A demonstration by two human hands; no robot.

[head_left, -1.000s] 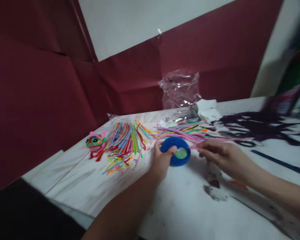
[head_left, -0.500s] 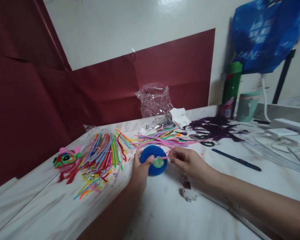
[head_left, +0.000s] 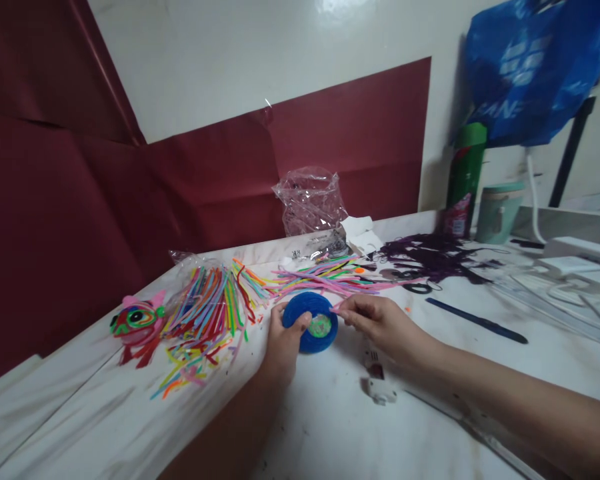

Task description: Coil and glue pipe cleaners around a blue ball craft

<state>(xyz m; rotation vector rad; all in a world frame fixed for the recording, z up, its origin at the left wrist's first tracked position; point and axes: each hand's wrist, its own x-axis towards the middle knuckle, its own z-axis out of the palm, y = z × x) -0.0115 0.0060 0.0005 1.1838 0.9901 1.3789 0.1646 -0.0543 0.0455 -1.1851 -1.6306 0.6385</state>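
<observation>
My left hand (head_left: 283,340) grips a round blue disc (head_left: 301,304) by its left side, the thumb lying across its face. A pale green, glittery patch (head_left: 320,325) sits at the disc's middle. At the disc's right edge my right hand (head_left: 373,319) pinches a thin pink strip (head_left: 335,309) that looks like pipe cleaner. Behind the hands lie many coloured pipe cleaners (head_left: 215,300), with short cut pieces (head_left: 185,373) in front of them. To the left stands a pink and red animal-like figure (head_left: 137,327) with a big eye.
A small white device (head_left: 381,390) lies below my right wrist. Right of it are a dark flat strip (head_left: 475,320), dark purple threads (head_left: 425,257) and white chargers with cables (head_left: 575,270). A clear plastic bag (head_left: 313,200), green can (head_left: 467,167) and lidded cup (head_left: 499,213) stand behind.
The pink strip's end has moved from the disc's green middle out to its right upper edge. The disc has turned slightly in my left hand. The view has shifted a little.
</observation>
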